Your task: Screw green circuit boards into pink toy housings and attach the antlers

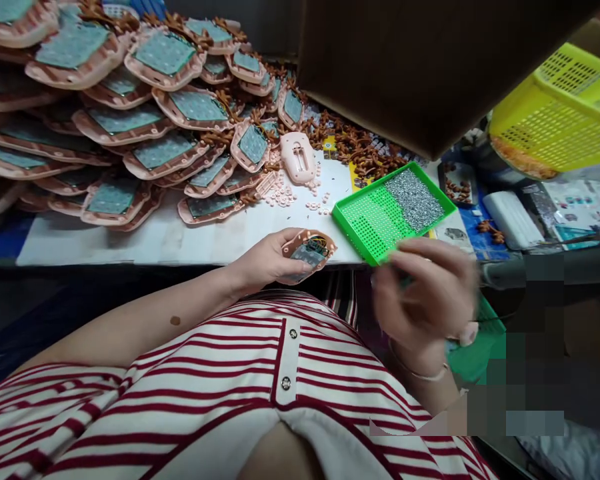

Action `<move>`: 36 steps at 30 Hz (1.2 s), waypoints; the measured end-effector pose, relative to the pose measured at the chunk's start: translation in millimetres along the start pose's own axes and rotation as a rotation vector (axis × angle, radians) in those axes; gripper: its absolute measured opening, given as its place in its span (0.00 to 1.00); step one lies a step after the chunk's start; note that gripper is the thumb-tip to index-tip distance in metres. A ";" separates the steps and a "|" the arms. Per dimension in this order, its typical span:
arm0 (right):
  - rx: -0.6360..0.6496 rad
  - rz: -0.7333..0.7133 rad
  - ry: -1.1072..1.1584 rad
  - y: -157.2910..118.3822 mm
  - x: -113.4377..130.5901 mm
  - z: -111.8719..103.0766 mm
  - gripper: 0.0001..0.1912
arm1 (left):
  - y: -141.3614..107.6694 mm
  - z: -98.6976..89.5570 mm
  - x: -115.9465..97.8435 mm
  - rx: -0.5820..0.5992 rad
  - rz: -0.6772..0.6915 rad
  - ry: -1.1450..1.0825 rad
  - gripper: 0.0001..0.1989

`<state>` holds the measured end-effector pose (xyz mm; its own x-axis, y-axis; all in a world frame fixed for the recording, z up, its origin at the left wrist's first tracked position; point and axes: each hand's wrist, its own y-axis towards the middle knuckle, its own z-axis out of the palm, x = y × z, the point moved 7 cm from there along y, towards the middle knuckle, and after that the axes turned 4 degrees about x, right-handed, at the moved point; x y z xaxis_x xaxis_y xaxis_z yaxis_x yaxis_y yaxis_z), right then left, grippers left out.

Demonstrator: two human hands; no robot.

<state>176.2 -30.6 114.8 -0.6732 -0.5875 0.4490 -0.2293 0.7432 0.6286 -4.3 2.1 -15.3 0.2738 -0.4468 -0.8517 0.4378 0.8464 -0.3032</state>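
One wired pink half-shell (pixel 306 252) is pinched by fingers of L hand (pixel 261 264) at desk's (pixel 155 244) near edge; R hand (pixel 427 293) is blurred by motion beside green screw tray (pixel 373 230), finger state can't be told. Prob. holding step; steady L grip needed next.

White-topped table (pixel 105 247) before a dark grey backdrop (pixel 267 30)

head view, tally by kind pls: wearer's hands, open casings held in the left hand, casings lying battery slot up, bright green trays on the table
Hands: 2 (left hand, right hand, which is blurred)
Held open casing: 1
Casing with battery slot up: 1
Bright green tray: 1
Total: 5
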 end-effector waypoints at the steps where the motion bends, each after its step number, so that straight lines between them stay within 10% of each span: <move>1: 0.031 -0.083 -0.033 -0.5 9.5 15.3 0.10 | -3.7 -0.9 -0.2 -0.007 0.014 0.020 0.25; 7: 0.143 -0.200 -0.002 5.3 25.9 71.4 0.05 | -20.8 -10.9 -13.4 -0.086 0.238 0.138 0.24; 20: 0.203 -0.016 0.119 6.1 32.9 76.0 0.02 | -38.5 -15.1 -29.3 -0.143 0.474 0.512 0.19; 36: 0.162 -0.215 -0.032 -16.5 15.8 98.6 0.24 | -32.5 -18.0 -5.2 -0.030 0.064 -0.183 0.29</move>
<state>100.1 -20.5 48.9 -0.6183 -0.7290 0.2936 -0.4773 0.6451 0.5967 -35.4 -17.8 -8.7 0.4525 -0.4345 -0.7788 0.3898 0.8818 -0.2655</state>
